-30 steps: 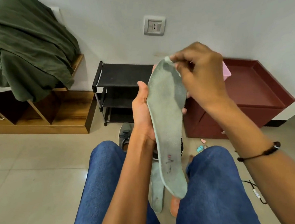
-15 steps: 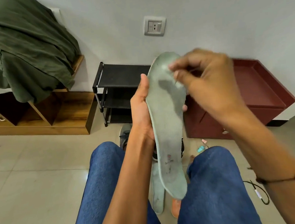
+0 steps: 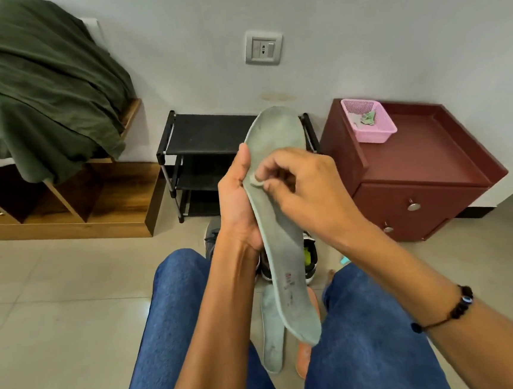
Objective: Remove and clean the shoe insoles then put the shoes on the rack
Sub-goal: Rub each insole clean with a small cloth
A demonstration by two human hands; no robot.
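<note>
While the left hand (image 3: 238, 208) grips one insole (image 3: 282, 223) upright and the right hand (image 3: 304, 187) pinches a small wipe (image 3: 255, 180) against it, a second insole (image 3: 272, 332) lies at six o'clock, and the pink basket (image 3: 369, 120) at two o'clock holds green scraps (image 3: 368, 119).

Rack (image 3: 206, 136) against the wall, centre. Cabinet (image 3: 418, 180) just right of the rack; basket (image 3: 370, 122) on the cabinet's top, rear left corner. Bed frame (image 3: 64, 205) left of the rack, blanket (image 3: 32, 90) on it. Socket (image 3: 263, 48) on the wall above the rack. Shoes (image 3: 308, 256) on the floor before the rack. Second insole (image 3: 272, 332) on the floor between the knees, behind the held insole (image 3: 283, 232).
</note>
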